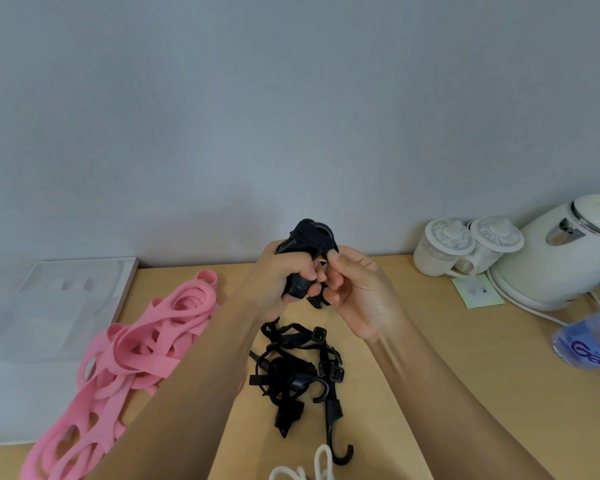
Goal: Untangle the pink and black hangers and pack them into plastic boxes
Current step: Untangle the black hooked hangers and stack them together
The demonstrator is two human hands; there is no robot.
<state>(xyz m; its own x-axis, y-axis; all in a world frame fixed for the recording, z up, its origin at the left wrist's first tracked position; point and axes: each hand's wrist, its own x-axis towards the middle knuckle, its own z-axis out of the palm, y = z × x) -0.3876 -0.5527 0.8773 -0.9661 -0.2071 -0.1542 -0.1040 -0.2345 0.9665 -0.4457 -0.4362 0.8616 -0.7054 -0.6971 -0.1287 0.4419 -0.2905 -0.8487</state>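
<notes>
The wooden surface [430, 341] fills the lower half of the frame. At its left edge a translucent plastic box [49, 306] is seen, with nothing visibly packed in it yet. The pink hangers [146, 341] are heaped in a loose band from the middle left down to the lower left corner, between the box and the left forearm, and are touched by neither hand. The black hangers [291, 372] are found at the centre. One wad is held up at mid-frame, and the rest of the tangle trails from it straight down the frame onto the surface, ending in a hook [340, 452] near the bottom edge. Its long axis is thus set top to bottom, directly beneath the hands. The wad is gripped by the left hand [278, 282] with the fingers curled round it. A single black piece beside it is pinched by the right hand [357, 289] between thumb and fingertips, the two hands almost touching. The trailing part is judged about equally near both hands, while the box lies well off to the left, nearer the left hand. The freed piece would probably have to be drawn rightward, away from the wad.
</notes>
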